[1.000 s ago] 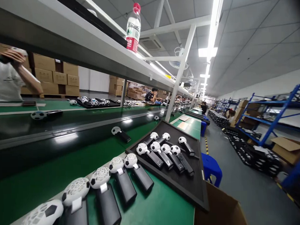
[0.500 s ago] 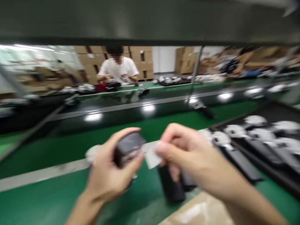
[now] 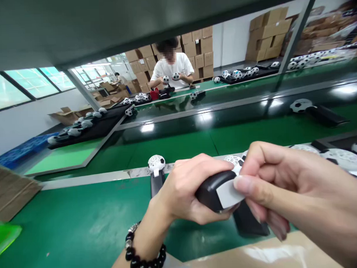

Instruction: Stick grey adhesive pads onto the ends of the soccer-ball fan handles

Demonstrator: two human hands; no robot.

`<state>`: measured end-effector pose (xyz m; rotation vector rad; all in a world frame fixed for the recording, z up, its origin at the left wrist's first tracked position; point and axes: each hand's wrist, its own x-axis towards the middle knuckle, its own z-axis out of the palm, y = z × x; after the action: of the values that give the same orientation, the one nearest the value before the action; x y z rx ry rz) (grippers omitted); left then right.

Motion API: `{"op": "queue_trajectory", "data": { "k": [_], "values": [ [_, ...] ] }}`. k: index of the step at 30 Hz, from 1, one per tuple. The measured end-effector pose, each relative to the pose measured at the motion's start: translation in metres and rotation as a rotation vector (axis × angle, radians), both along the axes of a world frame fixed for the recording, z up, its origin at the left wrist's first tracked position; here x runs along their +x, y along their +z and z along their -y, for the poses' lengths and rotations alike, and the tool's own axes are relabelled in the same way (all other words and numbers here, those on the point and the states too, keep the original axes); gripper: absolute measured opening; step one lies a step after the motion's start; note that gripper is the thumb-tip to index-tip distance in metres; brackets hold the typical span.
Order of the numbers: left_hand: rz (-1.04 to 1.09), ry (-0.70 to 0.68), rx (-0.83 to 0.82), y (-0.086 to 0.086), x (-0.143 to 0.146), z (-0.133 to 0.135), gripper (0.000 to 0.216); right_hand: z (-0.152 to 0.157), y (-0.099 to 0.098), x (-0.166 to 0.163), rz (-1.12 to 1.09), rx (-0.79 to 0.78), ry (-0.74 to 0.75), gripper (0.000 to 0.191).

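My left hand (image 3: 189,188) is wrapped round a black rounded-end device (image 3: 208,193), its end turned up towards me. A bead bracelet circles my left wrist. Between the thumb and finger of my right hand (image 3: 274,181) is pinched the edge of a small whitish label (image 3: 226,195). The label lies against the end of the black device; whether it sticks there I cannot tell. Just behind my left hand is a device with a soccer-ball-patterned head (image 3: 156,163) and a dark handle. Under my right hand lies a black handle (image 3: 250,219), partly hidden.
The bench is green (image 3: 90,215). More soccer-ball devices (image 3: 342,159) sit at the right, and one (image 3: 302,105) lies further back. A brown sheet (image 3: 229,261) is at the near edge, a cardboard box (image 3: 12,190) at left. Across the line sits a co-worker (image 3: 178,69) holding ball-headed pieces.
The view has swung to the left. My left hand has turned the black device and brought it against the label, which was apart from its end before. My right hand still pinches the label.
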<state>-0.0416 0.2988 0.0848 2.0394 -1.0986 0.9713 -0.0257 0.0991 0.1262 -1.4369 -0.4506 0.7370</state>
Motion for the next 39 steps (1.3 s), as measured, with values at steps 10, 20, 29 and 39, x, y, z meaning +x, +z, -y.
{"op": "queue_trajectory", "data": {
  "k": [10,20,29,39],
  "values": [
    [0.028,0.014,-0.04,0.001,-0.001,0.004,0.033,0.0,0.008,-0.015,-0.068,-0.135,-0.174,0.034],
    [0.027,0.001,-0.064,0.001,-0.002,0.004,0.036,0.0,0.022,-0.02,-0.072,-0.109,-0.168,0.025],
    [0.05,0.016,-0.05,0.002,-0.002,0.006,0.035,-0.001,0.026,-0.021,-0.122,-0.111,-0.167,0.027],
    [-0.06,0.01,-0.152,-0.014,-0.012,0.004,0.066,0.0,0.011,-0.021,0.522,-0.388,-0.377,0.037]
  ]
}}
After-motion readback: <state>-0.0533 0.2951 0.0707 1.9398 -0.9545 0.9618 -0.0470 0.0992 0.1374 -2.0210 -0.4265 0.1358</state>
